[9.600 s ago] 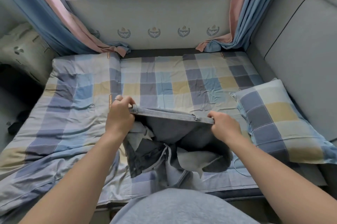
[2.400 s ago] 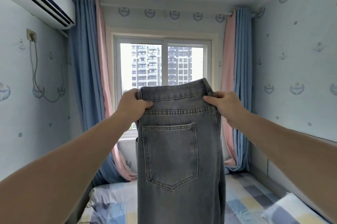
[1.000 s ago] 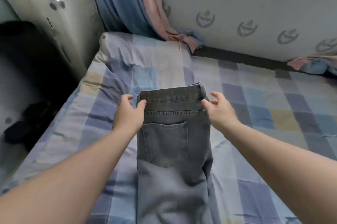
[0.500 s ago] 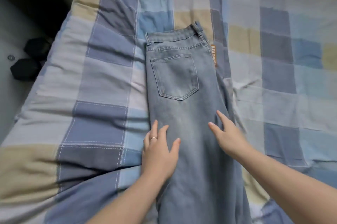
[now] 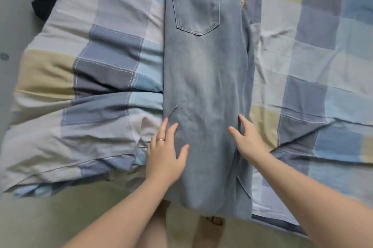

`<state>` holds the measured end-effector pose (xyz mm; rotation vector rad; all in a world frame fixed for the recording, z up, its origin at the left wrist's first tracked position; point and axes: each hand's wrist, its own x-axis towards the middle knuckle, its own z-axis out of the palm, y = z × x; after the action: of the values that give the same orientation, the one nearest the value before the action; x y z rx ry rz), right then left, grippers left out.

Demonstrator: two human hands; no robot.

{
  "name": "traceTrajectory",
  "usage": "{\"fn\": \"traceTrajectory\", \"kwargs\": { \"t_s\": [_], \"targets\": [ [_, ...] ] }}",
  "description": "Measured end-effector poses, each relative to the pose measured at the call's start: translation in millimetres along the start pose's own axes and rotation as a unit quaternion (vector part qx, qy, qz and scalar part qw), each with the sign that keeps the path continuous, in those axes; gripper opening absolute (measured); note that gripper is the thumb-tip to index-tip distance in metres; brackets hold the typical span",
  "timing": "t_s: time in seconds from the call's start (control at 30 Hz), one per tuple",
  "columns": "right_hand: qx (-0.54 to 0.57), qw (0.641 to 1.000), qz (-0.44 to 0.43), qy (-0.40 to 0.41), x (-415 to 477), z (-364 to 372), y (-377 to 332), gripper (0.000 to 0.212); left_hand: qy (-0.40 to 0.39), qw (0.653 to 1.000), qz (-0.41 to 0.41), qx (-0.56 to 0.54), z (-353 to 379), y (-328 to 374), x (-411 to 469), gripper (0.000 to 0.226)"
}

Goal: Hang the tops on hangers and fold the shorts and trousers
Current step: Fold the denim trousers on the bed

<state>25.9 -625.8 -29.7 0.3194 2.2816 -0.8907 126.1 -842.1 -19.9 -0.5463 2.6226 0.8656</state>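
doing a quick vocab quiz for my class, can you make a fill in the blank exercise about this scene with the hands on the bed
1. The left hand and right hand both rest flat on the ____.
2. The ring is worn on the ____ hand.
3. The back pocket faces ____.

Missing words: jeans; left; up
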Motion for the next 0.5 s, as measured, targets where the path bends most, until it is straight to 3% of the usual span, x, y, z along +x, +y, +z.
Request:
{"fn": "traceTrajectory", "kwargs": {
  "t_s": [0.13,0.17,0.3,0.5],
  "targets": [
    [0.002,1.0,0.005,-0.026,-38,18,39,0.021,0.027,0.992,-0.062,-0.104,23,-12,-43,0.073],
    [-0.006,0.999,0.014,-0.037,-48,25,51,0.02,0.035,0.987,-0.089,-0.132,30,-15,-56,0.073],
    [-0.036,0.997,0.022,-0.057,-80,54,95,0.028,0.025,0.968,-0.168,-0.186,59,-31,-102,0.069],
    [0.024,1.0,0.012,-0.016,-95,88,136,0.059,-0.047,0.958,-0.204,-0.196,93,-55,-118,0.031]
  ]
}}
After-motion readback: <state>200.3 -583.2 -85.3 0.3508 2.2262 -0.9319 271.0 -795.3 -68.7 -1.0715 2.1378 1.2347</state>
